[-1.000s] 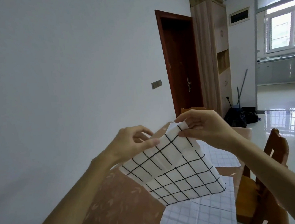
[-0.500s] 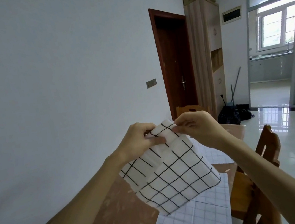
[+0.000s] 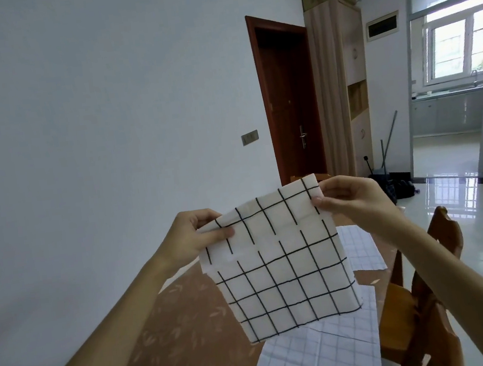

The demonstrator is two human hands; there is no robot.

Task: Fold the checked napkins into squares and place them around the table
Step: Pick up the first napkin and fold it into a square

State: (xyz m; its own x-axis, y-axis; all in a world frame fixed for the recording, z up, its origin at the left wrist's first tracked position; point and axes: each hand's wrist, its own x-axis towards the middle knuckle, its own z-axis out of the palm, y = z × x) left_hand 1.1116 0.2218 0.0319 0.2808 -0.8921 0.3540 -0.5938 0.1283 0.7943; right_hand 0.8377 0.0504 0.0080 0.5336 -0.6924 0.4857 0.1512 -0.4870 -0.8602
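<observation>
Checked napkin, white with thick black lines, was held up in the air above the table, between the two hands, and it did not touch the tabletop. It hung as one nearly flat sheet, a little tilted, with its top right corner higher than the top left one.

The left hand pinched the cloth at the top left corner. The left thumb lay flat on the side facing the camera, and the other fingers were curled behind the cloth, mostly hidden by it. The right hand pinched the top edge near the right corner in the same way. The right thumb pressed on the front, and the curled fingers closed behind the edge. The lower edge of the checked napkin hung loose, well below both hands, and a faint fold line crossed the cloth just under the left thumb.

Below it, a thin-lined napkin lay flat on the near part of the table. A second thin-lined napkin lay farther along, partly hidden by the raised cloth. A wooden chair stood just beside that side of the table. Behind the hands were a plain wall and a dark brown door.
</observation>
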